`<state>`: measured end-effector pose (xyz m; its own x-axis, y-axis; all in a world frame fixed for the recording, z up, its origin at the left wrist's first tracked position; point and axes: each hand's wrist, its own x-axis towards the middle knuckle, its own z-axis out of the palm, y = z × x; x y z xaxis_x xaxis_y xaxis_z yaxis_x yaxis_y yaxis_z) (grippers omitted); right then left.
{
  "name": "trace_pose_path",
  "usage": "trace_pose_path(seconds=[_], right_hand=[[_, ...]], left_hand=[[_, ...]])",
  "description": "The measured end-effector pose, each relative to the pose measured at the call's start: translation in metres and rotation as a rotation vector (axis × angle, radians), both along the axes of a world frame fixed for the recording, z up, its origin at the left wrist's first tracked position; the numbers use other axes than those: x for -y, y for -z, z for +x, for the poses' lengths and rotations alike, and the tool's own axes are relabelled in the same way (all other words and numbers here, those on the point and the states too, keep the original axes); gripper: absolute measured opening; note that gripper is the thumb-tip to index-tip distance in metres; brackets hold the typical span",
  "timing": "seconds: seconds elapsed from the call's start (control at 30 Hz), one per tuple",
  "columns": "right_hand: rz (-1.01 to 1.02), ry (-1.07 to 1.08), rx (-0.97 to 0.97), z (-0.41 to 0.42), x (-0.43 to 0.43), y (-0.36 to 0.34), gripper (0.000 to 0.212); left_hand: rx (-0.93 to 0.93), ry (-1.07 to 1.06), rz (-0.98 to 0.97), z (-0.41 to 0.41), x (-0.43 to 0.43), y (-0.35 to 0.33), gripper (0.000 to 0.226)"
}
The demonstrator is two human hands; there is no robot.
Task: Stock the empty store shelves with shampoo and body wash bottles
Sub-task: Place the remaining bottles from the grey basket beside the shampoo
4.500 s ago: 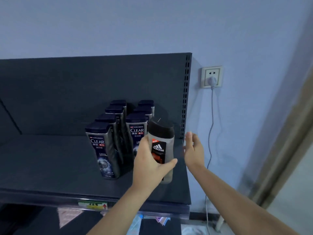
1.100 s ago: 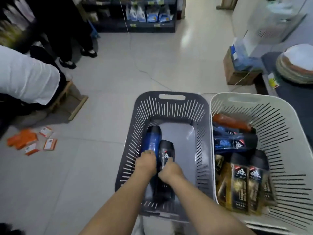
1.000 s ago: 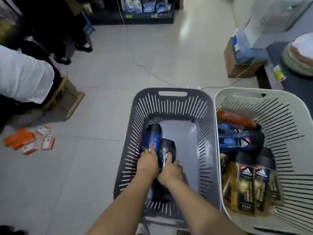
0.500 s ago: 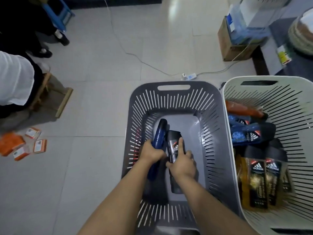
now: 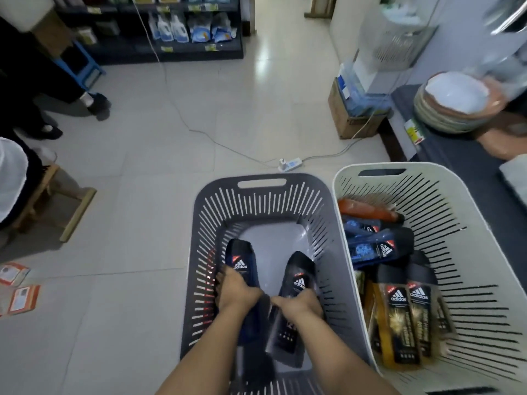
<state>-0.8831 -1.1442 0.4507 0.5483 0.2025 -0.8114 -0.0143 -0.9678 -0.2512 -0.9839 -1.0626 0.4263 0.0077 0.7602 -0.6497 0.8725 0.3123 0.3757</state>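
Lower ctr: left hand point(image 5: 235, 290) grips blue bottle point(image 5: 241, 262), right hand point(image 5: 299, 305) grips black bottle point(image 5: 299, 276), both inside gray basket point(image 5: 199, 223); white basket point(image 5: 456, 195) at right w/ more bottles, so stocking likely far from done.

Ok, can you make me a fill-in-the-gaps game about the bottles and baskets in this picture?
The left hand grips a bottle coloured ____.
The right hand grips a black bottle in the left basket, which is ____.
The orange bottle lies in the right basket, which is ____.
Missing words: blue, grey, white.
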Motion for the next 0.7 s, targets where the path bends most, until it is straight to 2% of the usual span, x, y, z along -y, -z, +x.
trace_pose_path(seconds=[0.1,0.17,0.23,0.37,0.5,0.6,0.7], right_hand=[[0.123,-0.005,0.07,0.003,0.003,-0.037,0.081],[0.187,-0.043,0.169,0.005,0.001,-0.065,0.088],[0.243,-0.02,0.273,0.004,0.002,-0.096,0.094],[0.44,0.142,0.452,-0.015,0.028,-0.154,0.083],[0.548,0.357,0.622,-0.039,0.076,-0.199,0.093],[0.619,0.499,0.74,-0.05,0.126,-0.228,0.072],[0.645,0.626,0.855,-0.061,0.192,-0.254,0.063]], left_hand=[[0.156,-0.102,0.022,-0.002,-0.009,-0.025,0.076],[0.265,-0.135,0.067,0.0,-0.018,-0.05,0.07],[0.353,-0.079,0.173,0.0,-0.026,-0.079,0.067],[0.53,0.164,0.36,-0.013,-0.028,-0.146,0.064],[0.728,0.354,0.492,-0.02,-0.002,-0.208,0.068],[0.887,0.544,0.5,-0.013,0.037,-0.249,0.072],[1.015,0.76,0.426,0.0,0.094,-0.277,0.074]])
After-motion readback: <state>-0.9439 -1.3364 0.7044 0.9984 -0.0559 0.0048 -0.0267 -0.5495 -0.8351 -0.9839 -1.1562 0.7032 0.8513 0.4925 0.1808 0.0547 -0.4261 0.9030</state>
